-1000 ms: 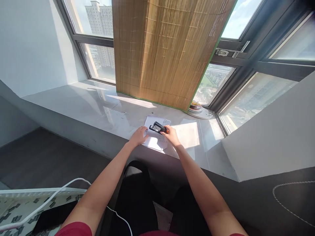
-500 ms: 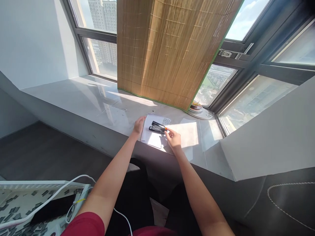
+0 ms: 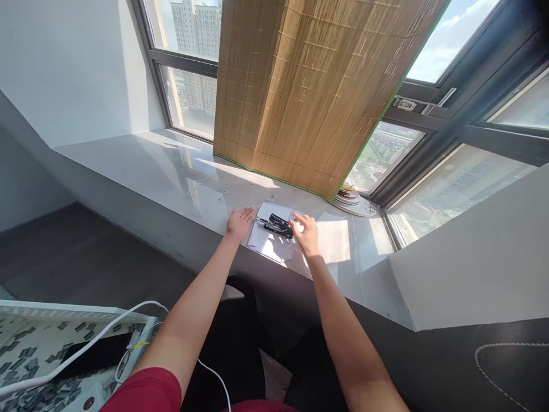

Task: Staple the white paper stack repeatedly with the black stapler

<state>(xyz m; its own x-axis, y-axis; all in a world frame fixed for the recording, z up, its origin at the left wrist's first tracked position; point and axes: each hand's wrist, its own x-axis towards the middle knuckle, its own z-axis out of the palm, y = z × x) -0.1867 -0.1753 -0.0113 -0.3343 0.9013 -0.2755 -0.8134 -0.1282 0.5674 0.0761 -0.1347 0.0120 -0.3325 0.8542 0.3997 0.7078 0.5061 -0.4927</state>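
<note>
A black stapler [image 3: 278,224] lies on a small stack of white paper [image 3: 270,243] near the front edge of the glossy window ledge [image 3: 171,177]. My left hand [image 3: 238,224] rests flat on the ledge at the paper's left edge, fingers stretched out and holding nothing. My right hand [image 3: 306,233] lies open on the paper's right side, its fingertips just right of the stapler and gripping nothing.
A bamboo blind [image 3: 309,86] hangs behind the paper down to the ledge. A round plate-like object [image 3: 354,201] sits at the back right by the window. A white wall block [image 3: 472,252] bounds the right. A white cable [image 3: 86,343] and patterned box are lower left.
My right hand let go of the stapler, which now lies on the paper, and opened beside it. My left hand slid from the paper onto the ledge at its left edge.
</note>
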